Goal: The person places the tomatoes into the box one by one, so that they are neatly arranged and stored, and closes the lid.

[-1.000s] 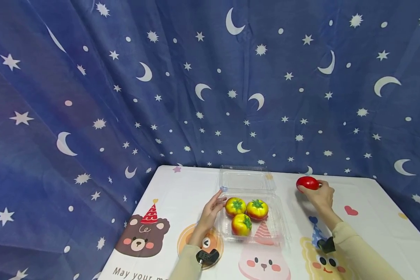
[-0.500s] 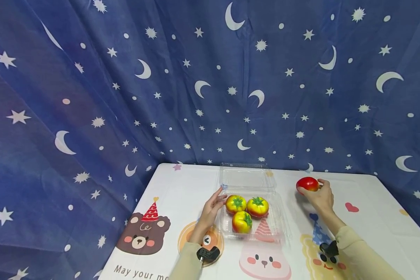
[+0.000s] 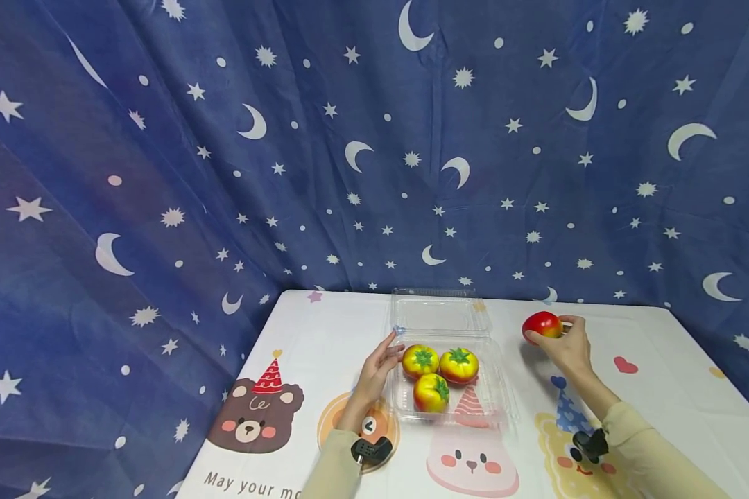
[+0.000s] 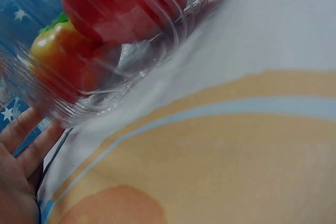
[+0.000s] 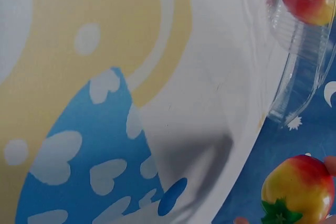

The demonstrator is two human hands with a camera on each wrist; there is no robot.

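My right hand (image 3: 572, 351) holds a red and yellow toy tomato (image 3: 541, 326) above the table, to the right of a clear plastic clamshell box (image 3: 494, 391). In the right wrist view the green leafy top of this held tomato (image 5: 299, 190) points downward, with fingertips at its sides. Three more toy tomatoes (image 3: 431, 393) sit in the left part of the box, green tops showing. My left hand (image 3: 374, 376) lies along the box's left side with extended fingers; in the left wrist view its fingertips (image 4: 32, 121) meet the ribbed wall.
The box's lid (image 3: 440, 315) lies folded back toward the far edge of the table. A white cloth (image 3: 324, 333) with cartoon animals covers the table. Behind hangs a dark blue curtain (image 3: 374, 173) with moons and stars.
My right hand has shifted slightly left with the toy tomato and turned it, so more of its yellow side shows. The left hand stays at the box, and the head view has tilted slightly.
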